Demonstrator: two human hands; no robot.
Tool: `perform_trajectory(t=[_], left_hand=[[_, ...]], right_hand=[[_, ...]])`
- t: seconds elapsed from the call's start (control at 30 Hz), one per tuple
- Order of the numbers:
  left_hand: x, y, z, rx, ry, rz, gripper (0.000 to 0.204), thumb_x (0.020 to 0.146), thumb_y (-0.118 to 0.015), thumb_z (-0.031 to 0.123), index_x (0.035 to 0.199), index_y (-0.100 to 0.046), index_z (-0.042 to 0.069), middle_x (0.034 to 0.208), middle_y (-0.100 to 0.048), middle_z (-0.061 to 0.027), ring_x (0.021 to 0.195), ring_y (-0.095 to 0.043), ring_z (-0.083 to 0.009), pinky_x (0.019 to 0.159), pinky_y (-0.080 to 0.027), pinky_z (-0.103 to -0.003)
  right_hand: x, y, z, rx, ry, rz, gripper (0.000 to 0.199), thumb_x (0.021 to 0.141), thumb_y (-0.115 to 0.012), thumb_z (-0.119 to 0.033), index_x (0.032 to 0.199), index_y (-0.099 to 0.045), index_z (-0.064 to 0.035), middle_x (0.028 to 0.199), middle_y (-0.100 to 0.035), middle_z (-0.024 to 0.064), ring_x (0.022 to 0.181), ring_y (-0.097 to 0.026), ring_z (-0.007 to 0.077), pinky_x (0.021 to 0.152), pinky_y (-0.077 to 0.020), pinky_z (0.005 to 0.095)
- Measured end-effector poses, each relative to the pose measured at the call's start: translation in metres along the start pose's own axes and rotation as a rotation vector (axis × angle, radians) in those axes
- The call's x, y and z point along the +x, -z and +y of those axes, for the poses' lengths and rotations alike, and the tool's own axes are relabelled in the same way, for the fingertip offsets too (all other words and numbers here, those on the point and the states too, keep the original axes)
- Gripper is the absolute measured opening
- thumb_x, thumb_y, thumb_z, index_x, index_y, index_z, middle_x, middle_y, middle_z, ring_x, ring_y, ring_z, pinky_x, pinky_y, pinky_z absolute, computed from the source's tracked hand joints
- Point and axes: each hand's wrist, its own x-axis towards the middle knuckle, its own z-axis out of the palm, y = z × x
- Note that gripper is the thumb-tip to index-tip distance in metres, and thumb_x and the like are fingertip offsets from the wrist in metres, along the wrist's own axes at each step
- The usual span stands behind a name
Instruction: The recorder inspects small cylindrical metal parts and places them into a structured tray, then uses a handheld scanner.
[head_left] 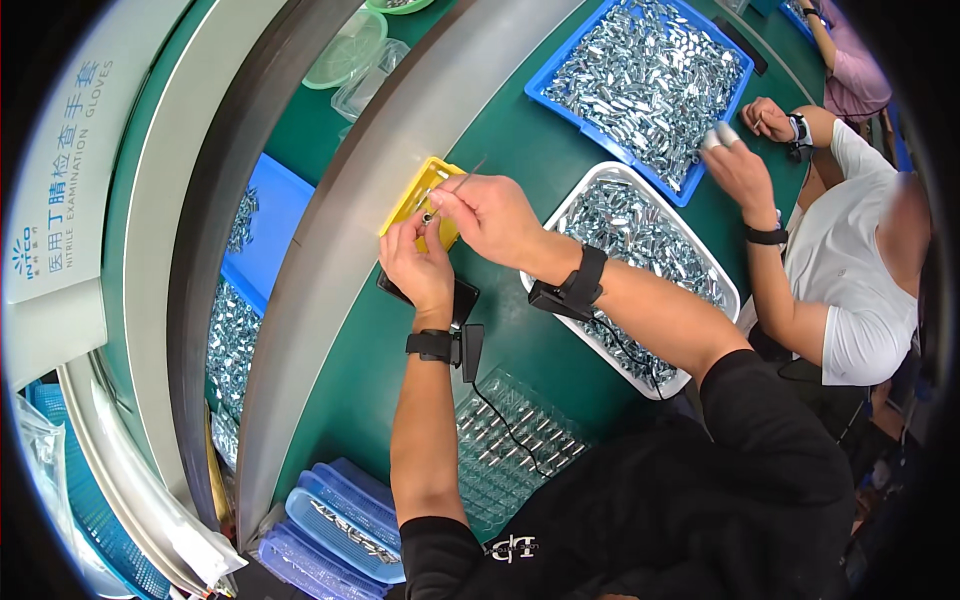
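Observation:
My left hand (416, 268) pinches a small shiny metal part (428, 217) with a dark opening at its end. Close against it, my right hand (497, 222) grips a thin metal pick-like tool (468, 178) between thumb and fingers; its tip is too small to make out. Both hands are over the near side of a small yellow bin (449, 236), which has slim metal pieces inside. Partly hidden beneath my left wrist lies a flat black object (465, 301).
Right of my arms, a white tray (733, 296) and a blue tray (556, 107) hold many metal parts. A clear plastic tray (487, 492) with rows of parts lies nearer me, beside stacked blue baskets (300, 540). A co-worker's hand (740, 172) reaches near the blue tray.

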Motion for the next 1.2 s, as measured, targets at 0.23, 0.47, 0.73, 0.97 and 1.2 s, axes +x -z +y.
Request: perform_trajectory(t=[0.23, 0.47, 0.73, 0.97, 1.2], left_hand=[[0.008, -0.004, 0.004, 0.166, -0.094, -0.038, 0.012, 0.076, -0.068, 0.017, 0.086, -0.065, 0.01, 0.075, -0.057, -0.0007, 0.079, -0.053, -0.0207, 0.073, -0.038, -0.034], [0.007, -0.001, 0.002, 0.152, -0.033, -0.043, 0.011, 0.075, -0.069, 0.017, 0.085, -0.066, 0.012, 0.075, -0.057, 0.0017, 0.081, -0.053, -0.0193, 0.074, -0.037, -0.033], [0.003, 0.001, -0.001, 0.161, -0.008, -0.024, 0.011, 0.076, -0.069, 0.018, 0.084, -0.065, 0.012, 0.075, -0.058, 0.0022, 0.081, -0.053, -0.0188, 0.076, -0.036, -0.033], [0.008, -0.004, -0.004, 0.21, -0.133, 0.007, 0.009, 0.072, -0.065, 0.008, 0.079, -0.059, 0.008, 0.075, -0.055, -0.0004, 0.078, -0.053, -0.0218, 0.072, -0.035, -0.034], [0.009, -0.014, -0.001, 0.184, -0.14, 0.009, 0.011, 0.07, -0.064, 0.004, 0.078, -0.056, 0.008, 0.076, -0.055, -0.0013, 0.078, -0.053, -0.0222, 0.072, -0.035, -0.034]], right_hand=[[0.007, -0.018, 0.023, -0.141, 0.104, -0.055, 0.025, 0.089, -0.05, -0.022, 0.074, -0.06, -0.0044, 0.067, -0.057, 0.0131, 0.06, -0.055, 0.0318, 0.053, -0.0433, 0.0396], [0.008, 0.005, 0.007, -0.001, 0.026, 0.01, 0.017, 0.087, -0.054, -0.011, 0.078, -0.06, 0.0014, 0.073, -0.06, 0.0132, 0.063, -0.058, 0.0282, 0.056, -0.0468, 0.0333], [0.004, -0.002, 0.012, 0.032, 0.111, 0.047, 0.017, 0.088, -0.054, -0.011, 0.079, -0.06, 0.0019, 0.074, -0.061, 0.0135, 0.064, -0.059, 0.0279, 0.057, -0.0472, 0.0333], [0.012, -0.015, 0.011, -0.085, 0.12, -0.055, 0.017, 0.087, -0.053, -0.013, 0.081, -0.06, 0.0004, 0.076, -0.061, 0.0135, 0.067, -0.059, 0.03, 0.058, -0.048, 0.0354], [0.019, -0.017, 0.014, -0.266, 0.087, -0.192, 0.025, 0.089, -0.049, -0.02, 0.071, -0.057, -0.0033, 0.071, -0.059, 0.0104, 0.065, -0.057, 0.0298, 0.057, -0.0465, 0.0379]])
